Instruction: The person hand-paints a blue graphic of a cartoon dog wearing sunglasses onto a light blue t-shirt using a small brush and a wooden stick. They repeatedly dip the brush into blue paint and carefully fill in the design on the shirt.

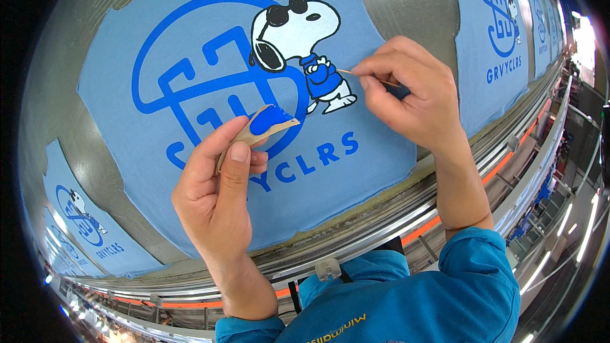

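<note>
A light blue fabric panel (pixel 368 165) lies flat before me, printed with a blue looped emblem, lettering and a white cartoon dog (pixel 308 25) in dark sunglasses. My left hand (pixel 219 187) pinches a folded piece of brown card (pixel 279 128) with a blob of bright blue paint (pixel 264 121) on it, held above the emblem. Between the thumb and fingers of my right hand (pixel 416 92) is a thin wooden stick (pixel 368 78). Its tip is at the edge of the dog's blue clothing; whether it touches the fabric I cannot tell.
The panel rests on a long grey table (pixel 406 0). More printed blue panels lie along it, one to the right (pixel 489 44) and one to the left (pixel 89 216). A metal rail (pixel 375 235) with an orange strip runs along the near edge, close to my body.
</note>
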`<state>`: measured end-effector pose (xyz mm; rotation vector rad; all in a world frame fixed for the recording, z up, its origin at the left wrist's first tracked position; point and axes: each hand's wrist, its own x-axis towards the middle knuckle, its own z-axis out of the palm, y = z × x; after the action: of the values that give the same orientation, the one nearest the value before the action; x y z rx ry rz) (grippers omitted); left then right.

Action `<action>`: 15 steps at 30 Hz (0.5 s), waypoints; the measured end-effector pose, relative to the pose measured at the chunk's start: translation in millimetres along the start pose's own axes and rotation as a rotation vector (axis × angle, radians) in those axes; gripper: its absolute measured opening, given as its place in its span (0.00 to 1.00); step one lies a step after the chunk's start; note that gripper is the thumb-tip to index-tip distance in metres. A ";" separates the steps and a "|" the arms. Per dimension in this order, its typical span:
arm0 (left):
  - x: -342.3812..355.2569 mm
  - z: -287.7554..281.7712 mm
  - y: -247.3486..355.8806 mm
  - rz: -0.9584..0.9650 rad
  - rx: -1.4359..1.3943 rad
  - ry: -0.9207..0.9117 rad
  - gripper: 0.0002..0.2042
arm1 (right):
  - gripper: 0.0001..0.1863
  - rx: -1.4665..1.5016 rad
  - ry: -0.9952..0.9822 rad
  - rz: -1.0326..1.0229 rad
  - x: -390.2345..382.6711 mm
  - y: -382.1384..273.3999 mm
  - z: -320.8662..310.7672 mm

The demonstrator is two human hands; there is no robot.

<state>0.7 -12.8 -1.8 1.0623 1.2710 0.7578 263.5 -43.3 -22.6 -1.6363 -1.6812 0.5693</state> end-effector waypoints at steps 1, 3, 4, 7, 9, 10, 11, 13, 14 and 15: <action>0.0 0.1 0.1 0.001 0.002 0.000 0.12 | 0.08 0.002 0.005 0.002 0.0 -0.1 -0.1; 0.2 -0.2 0.3 -0.004 -0.007 -0.004 0.12 | 0.08 -0.012 0.000 -0.003 -0.5 -0.2 -0.6; 0.2 -0.4 0.4 -0.006 -0.011 -0.005 0.12 | 0.08 -0.018 -0.003 -0.006 -0.6 -0.2 -0.5; -0.2 0.0 1.1 -0.006 -0.013 -0.005 0.12 | 0.08 0.012 0.009 0.013 -0.1 -0.8 0.0; -0.1 -0.3 0.0 -0.009 -0.008 -0.007 0.12 | 0.08 0.005 0.003 0.014 -0.7 -1.2 0.3; 0.0 -0.5 -0.1 -0.011 -0.005 -0.007 0.12 | 0.08 0.002 -0.001 0.014 -0.8 -1.7 0.4; -0.2 -0.4 0.1 -0.014 -0.012 -0.006 0.12 | 0.08 0.009 0.004 0.015 -0.7 -2.5 1.1; -0.4 0.2 0.8 -0.019 -0.026 -0.005 0.12 | 0.08 0.022 0.015 0.019 -0.2 -4.5 2.8; -0.2 0.2 1.0 -0.020 -0.028 -0.006 0.12 | 0.08 0.017 0.017 0.007 0.0 -4.5 3.7; 0.0 0.2 1.1 -0.022 -0.029 -0.008 0.12 | 0.08 0.012 0.020 -0.005 0.0 -3.9 5.0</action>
<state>1.0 -12.3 -0.8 1.0253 1.2590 0.7529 257.2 -42.9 -23.0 -1.6244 -1.6641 0.5581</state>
